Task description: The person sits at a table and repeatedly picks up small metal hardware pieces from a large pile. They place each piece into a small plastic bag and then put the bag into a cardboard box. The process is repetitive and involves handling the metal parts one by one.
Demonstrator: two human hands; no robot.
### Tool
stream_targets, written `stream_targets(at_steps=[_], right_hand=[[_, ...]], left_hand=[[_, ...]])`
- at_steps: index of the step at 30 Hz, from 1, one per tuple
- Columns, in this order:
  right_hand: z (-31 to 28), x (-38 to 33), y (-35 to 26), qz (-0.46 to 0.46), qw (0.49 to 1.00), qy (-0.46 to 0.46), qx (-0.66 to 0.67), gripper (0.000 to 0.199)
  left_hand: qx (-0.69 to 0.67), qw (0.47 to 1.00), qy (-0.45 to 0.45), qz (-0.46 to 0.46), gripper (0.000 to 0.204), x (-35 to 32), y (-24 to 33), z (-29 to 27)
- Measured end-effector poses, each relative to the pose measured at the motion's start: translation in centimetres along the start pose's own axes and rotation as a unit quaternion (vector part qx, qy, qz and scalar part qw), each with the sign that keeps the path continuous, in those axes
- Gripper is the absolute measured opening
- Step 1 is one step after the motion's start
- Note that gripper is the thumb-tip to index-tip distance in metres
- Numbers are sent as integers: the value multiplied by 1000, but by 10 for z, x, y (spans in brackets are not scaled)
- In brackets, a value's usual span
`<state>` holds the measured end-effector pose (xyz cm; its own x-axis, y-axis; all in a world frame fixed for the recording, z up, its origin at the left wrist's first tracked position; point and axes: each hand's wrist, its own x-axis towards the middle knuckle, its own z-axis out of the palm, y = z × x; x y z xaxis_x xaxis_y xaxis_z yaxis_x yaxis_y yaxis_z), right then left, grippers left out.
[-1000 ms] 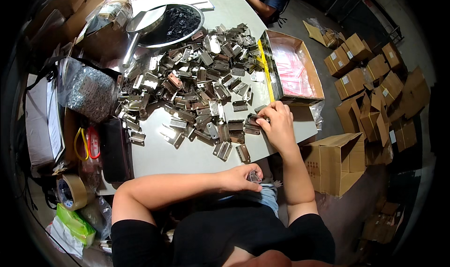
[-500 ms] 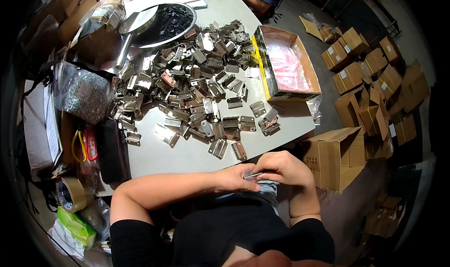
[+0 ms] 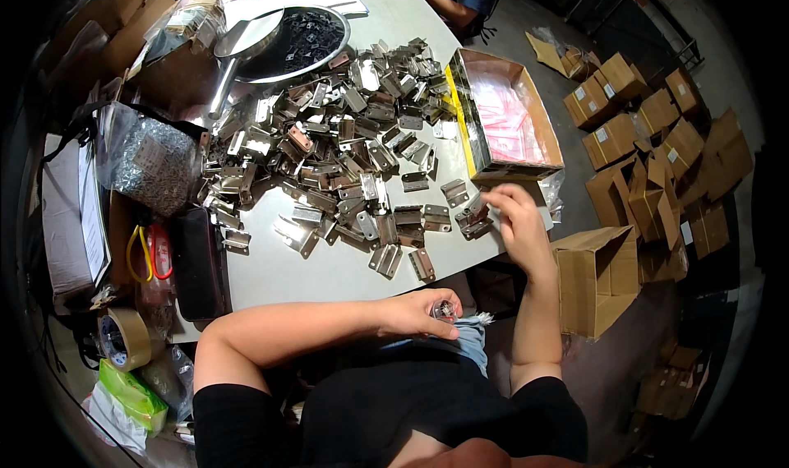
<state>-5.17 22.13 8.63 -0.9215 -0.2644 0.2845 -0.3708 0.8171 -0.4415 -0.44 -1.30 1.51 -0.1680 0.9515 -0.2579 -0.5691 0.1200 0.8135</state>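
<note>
My left hand (image 3: 417, 313) is closed around a small clear plastic bag (image 3: 445, 309) with small shiny pieces inside, low in front of my body at the table's near edge. Over the near right corner of the table, my right hand (image 3: 519, 220) reaches out with its fingers slightly bent and apart. Its fingertips are at a small cluster of metal brackets (image 3: 472, 218); whether they touch is hard to tell. A large heap of similar bent metal brackets (image 3: 345, 131) with holes spreads over the middle of the table.
An open carton (image 3: 549, 127) of pink-printed plastic bags stands right of the heap. A metal bowl (image 3: 346, 45) of black parts, with a scoop (image 3: 223, 90), is at the back. A bag of screws (image 3: 152, 160) lies left. Cardboard boxes (image 3: 604, 271) stand right. Another person's arm (image 3: 440, 1) shows beyond.
My right hand has left the small bag at my left hand and moved up and forward to the brackets at the table's right corner. My left hand stays in place, holding the bag.
</note>
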Motion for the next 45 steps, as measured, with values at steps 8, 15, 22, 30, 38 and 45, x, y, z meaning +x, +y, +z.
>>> stream_targets(at_steps=[8,15,22,30,38,45], right_hand=[[-5,-3,31,90,991,-81,-60,41],[-6,-14,51,233,899,-48,368,43],[-10,-10,49,182,826,-103,523,44],[1,10,17,326,937,-17,125,42],[7,28,-16,241,964,-78,-75,41],[15,20,-4,212,977,-10,5,29]], left_hand=[[-10,1000,13,18,37,3,-7,-2],[-4,1000,13,19,37,2,-6,-2],[19,999,25,18,39,1,-5,-3],[12,999,27,12,39,0,-1,0],[16,999,27,6,40,0,-1,-2],[24,999,38,10,40,1,-2,-1]])
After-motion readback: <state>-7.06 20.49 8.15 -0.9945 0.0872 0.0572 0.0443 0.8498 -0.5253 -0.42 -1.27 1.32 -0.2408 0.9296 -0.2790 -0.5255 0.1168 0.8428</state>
